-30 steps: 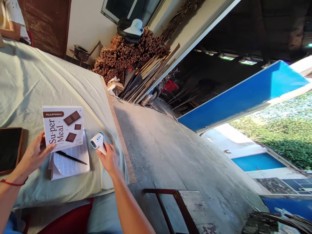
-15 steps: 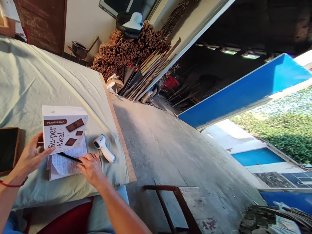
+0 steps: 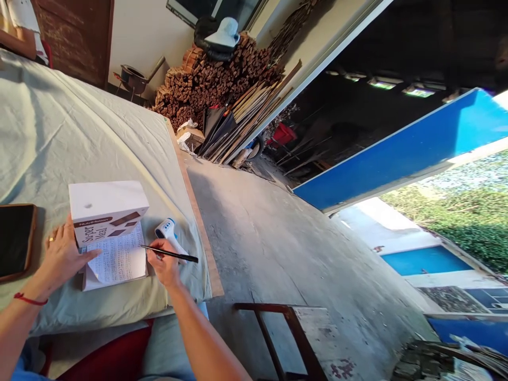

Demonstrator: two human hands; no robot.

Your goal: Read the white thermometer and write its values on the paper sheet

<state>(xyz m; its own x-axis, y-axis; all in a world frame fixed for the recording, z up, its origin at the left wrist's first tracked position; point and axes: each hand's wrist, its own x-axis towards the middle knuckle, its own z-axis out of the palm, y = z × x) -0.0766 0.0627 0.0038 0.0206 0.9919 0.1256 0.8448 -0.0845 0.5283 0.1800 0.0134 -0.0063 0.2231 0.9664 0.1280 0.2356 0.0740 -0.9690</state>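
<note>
A white box [image 3: 109,198] printed "NutriMotion Su-per Meal" stands at the upper part of an open notebook [image 3: 119,259] filled with handwriting. Spread beside the box's left side is my left hand [image 3: 63,251], its thumb reaching over the notebook's left edge. My right hand [image 3: 164,264] pinches a black pen [image 3: 180,256] near the right edge of the page, with the pen's narrow end pointing left. Partly behind that hand lies a white and blue handheld thermometer [image 3: 166,228]. To the left of my left hand is a dark-screened phone or tablet [image 3: 16,241] in a brown case.
A pale cloth [image 3: 119,137] covers the table, whose wooden edge [image 3: 202,233] runs along the right. A wooden stool or chair frame [image 3: 286,328] stands on the concrete floor. Stacked firewood [image 3: 214,74] lies at the back, and a person's arm [image 3: 19,42] shows at far left.
The box has tilted so more of its top shows. My left hand has spread its fingers lower beside it. My right hand has moved right, swinging the pen off the page's middle.
</note>
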